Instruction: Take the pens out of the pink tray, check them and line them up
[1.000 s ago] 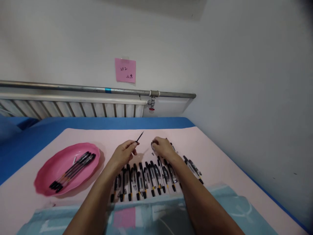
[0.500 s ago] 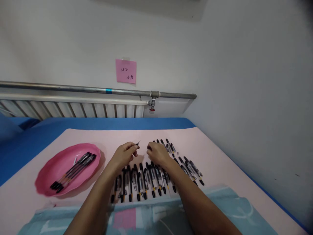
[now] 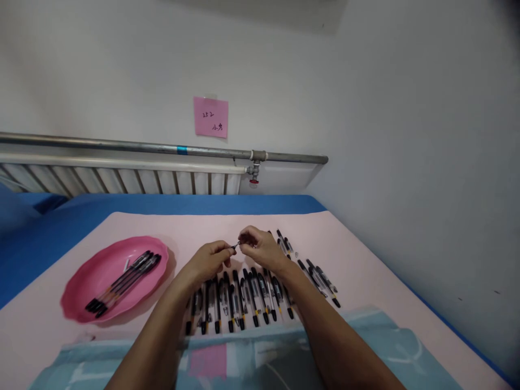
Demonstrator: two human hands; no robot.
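My left hand [image 3: 210, 259] is closed in a pinch on a thin dark pen refill [image 3: 234, 246], only whose tip shows. My right hand [image 3: 260, 248] is closed too, its fingertips meeting the left ones at that tip; what it holds is too small to name. Both hands hover just above a row of several black and clear pens [image 3: 239, 295] lying side by side on the pink sheet [image 3: 357, 260]. More pens [image 3: 317, 276] lie loose to the right of the row.
A pink oval tray [image 3: 83, 281] with several assembled pens stands at the left. A light blue cloth [image 3: 385, 346] covers the near edge. Blue bedding [image 3: 182, 203], a radiator, a metal pipe and a pink wall note [image 3: 210, 116] lie behind. A white wall closes the right.
My right hand left the pens on the sheet, rose and moved left to meet my left hand. The refill, which pointed up and right, now lies lower between the fingertips.
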